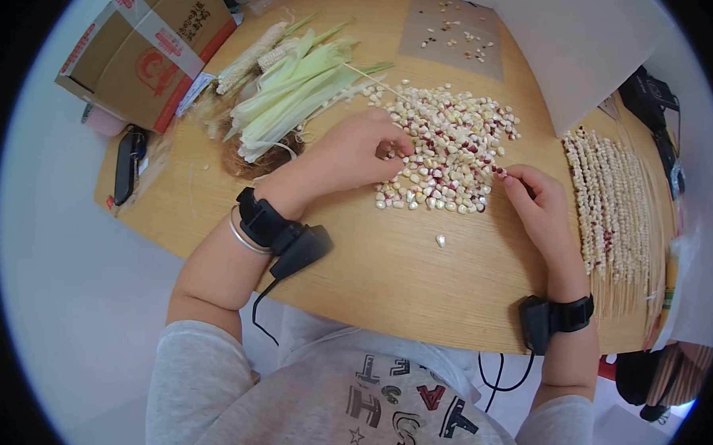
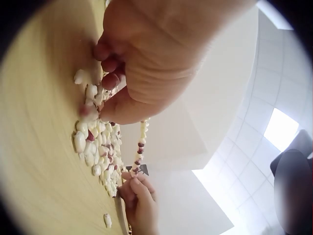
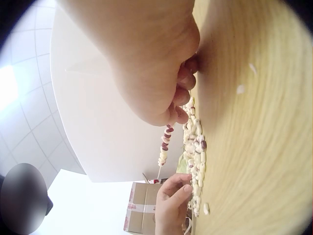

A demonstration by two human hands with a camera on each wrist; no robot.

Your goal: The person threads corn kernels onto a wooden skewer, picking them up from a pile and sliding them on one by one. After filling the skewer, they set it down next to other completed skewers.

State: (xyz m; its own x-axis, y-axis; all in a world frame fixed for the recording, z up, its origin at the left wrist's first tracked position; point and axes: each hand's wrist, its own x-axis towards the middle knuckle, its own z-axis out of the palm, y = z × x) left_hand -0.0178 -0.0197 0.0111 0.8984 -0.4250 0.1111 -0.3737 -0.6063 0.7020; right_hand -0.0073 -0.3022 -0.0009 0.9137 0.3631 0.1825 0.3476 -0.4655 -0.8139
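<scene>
A thin skewer [image 3: 165, 143] threaded with cream and dark red corn kernels is pinched near one end by my right hand [image 1: 538, 207], at the right side of the kernel pile. Its bare far end reaches over the pile toward the husks in the head view. My left hand [image 1: 368, 149] is at the pile's left edge, fingers bent and fingertips right at the loose corn kernels [image 1: 446, 179]. The left wrist view shows the thumb close to several kernels [image 2: 90, 134]; I cannot tell whether one is pinched. One stray kernel [image 1: 440, 240] lies nearer the person.
Green husks [image 1: 298, 101] and bare cobs [image 1: 248, 63] lie at the left, beside a cardboard box [image 1: 145, 46]. Several filled skewers [image 1: 608, 202] lie in a row at the right. A grey sheet [image 1: 451, 56] with scattered kernels is at the back. White panels stand behind.
</scene>
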